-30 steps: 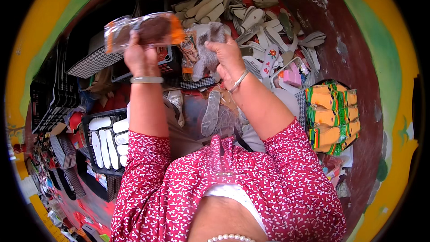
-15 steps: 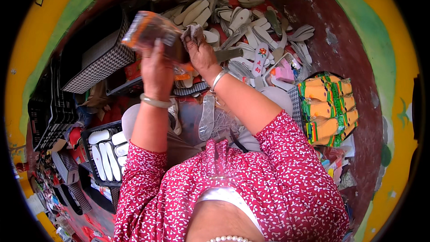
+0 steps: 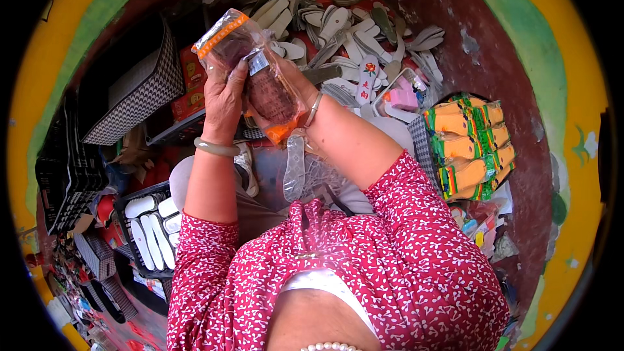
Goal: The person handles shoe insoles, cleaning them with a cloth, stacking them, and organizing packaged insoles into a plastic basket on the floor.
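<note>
Maroon wall (image 3: 497,84), scarred by flaking paint, beyond a heap of pale insoles (image 3: 335,26) in the head view. Raised in front of the heap, tilted between both hands: a clear, orange-edged packet (image 3: 265,86) with brown contents. Gripped by the left hand (image 3: 222,105), with thumb on the front and other fingers partly hidden behind. At the packet's right edge, the right hand (image 3: 296,81), fingers concealed; impossible to tell whether closed. To the left, a houndstooth box (image 3: 156,84); to the right, orange insole packs (image 3: 455,129).
</note>
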{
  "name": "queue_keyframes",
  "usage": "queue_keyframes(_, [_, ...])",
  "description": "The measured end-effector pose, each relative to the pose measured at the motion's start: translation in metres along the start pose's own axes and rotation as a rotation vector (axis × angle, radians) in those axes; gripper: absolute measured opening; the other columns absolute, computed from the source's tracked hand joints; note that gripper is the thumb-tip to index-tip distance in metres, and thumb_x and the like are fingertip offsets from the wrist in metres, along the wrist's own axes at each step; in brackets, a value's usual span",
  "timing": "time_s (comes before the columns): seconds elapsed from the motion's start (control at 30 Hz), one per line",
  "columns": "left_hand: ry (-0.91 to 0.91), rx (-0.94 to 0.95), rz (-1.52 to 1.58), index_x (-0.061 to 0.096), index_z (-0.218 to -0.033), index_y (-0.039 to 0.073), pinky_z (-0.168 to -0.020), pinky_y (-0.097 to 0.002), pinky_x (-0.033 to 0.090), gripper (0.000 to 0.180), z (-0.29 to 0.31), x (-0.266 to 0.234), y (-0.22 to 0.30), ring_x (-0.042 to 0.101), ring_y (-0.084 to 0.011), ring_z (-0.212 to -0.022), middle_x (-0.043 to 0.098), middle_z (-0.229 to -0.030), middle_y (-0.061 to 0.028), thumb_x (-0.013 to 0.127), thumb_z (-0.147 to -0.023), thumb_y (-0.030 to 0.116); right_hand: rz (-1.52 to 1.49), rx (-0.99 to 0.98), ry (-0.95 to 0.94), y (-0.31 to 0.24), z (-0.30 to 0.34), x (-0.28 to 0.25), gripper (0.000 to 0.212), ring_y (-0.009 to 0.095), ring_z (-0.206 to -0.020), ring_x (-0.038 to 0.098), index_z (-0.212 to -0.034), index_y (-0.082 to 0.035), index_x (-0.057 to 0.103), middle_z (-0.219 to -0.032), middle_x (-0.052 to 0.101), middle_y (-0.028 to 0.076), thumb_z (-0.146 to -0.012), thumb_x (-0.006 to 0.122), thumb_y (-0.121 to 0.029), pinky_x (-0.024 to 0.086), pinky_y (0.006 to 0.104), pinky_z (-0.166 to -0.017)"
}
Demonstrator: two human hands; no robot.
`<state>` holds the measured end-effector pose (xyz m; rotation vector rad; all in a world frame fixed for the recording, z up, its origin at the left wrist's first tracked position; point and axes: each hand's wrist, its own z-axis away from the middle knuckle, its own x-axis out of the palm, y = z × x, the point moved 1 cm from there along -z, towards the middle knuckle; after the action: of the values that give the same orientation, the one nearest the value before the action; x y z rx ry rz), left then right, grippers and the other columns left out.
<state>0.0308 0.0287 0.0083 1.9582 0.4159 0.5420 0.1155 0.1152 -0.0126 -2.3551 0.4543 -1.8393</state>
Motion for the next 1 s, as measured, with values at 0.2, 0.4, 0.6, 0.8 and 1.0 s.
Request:
queue_keyframes(0.2, [0.126, -0.084, 0.121, 0.047, -0.125, 0.003, -0.092, -0.0281, 0.042, 0.033, -0.016, -0.025, -0.007, 0.052, -0.0131, -0.103, 0.054, -0.117, -0.0054, 0.049, -0.093, 0.011, 0.133, -0.064, 0.333, -0.001, 0.012, 0.018, 0.036, 0.022, -0.098, 0.059, -0.114, -0.004, 0.051, -0.107, 0.060, 0.011, -0.097, 0.034, -0.031, 0.047, 0.0382, -0.089])
queue_keyframes(0.4, [0.074, -0.196, 0.408, 0.045, -0.127, 0.007, -0.091, -0.0301, 0.043, 0.035, -0.002, 0.000, -0.013, 0.052, -0.0148, -0.105, 0.053, -0.119, -0.0053, 0.049, -0.093, 0.014, 0.028, -0.092, 0.436, 0.003, 0.015, 0.024, 0.025, 0.016, -0.086, 0.061, -0.112, -0.008, 0.055, -0.101, 0.061, 0.006, -0.093, 0.047, -0.023, 0.051, 0.0306, -0.078])
queue_keyframes(0.6, [0.238, -0.276, 0.521, 0.053, -0.111, 0.001, -0.076, -0.0283, 0.050, 0.026, -0.015, -0.015, -0.005, 0.061, -0.0159, -0.085, 0.061, -0.099, -0.0080, 0.046, -0.094, 0.019, 0.502, -0.174, 0.351, 0.015, 0.013, 0.012, 0.033, 0.020, -0.100, 0.057, -0.120, -0.001, 0.047, -0.112, 0.057, 0.010, -0.093, 0.044, -0.019, 0.045, 0.0332, -0.089])
queue_keyframes(0.8, [0.445, -0.315, 0.239, 0.052, -0.111, 0.001, -0.073, -0.0298, 0.049, 0.022, -0.012, -0.039, -0.038, 0.059, -0.0173, -0.081, 0.060, -0.097, -0.0094, 0.046, -0.092, 0.011, 0.448, 0.024, 0.099, 0.000, 0.028, 0.048, 0.038, 0.021, -0.112, 0.050, -0.124, 0.002, 0.044, -0.120, 0.054, 0.010, -0.090, 0.049, -0.014, 0.038, 0.0359, -0.096])
queue_keyframes(1.0, [0.222, -0.532, -0.029, 0.053, -0.111, 0.002, -0.073, -0.0350, 0.050, 0.028, 0.030, -0.031, -0.067, 0.062, -0.0208, -0.083, 0.062, -0.095, -0.0102, 0.050, -0.086, 0.015, 1.211, -0.079, 0.408, -0.054, 0.014, 0.099, 0.018, 0.011, -0.092, 0.057, -0.102, 0.002, 0.061, -0.098, 0.062, 0.005, -0.089, 0.053, -0.008, 0.045, 0.0235, -0.082])
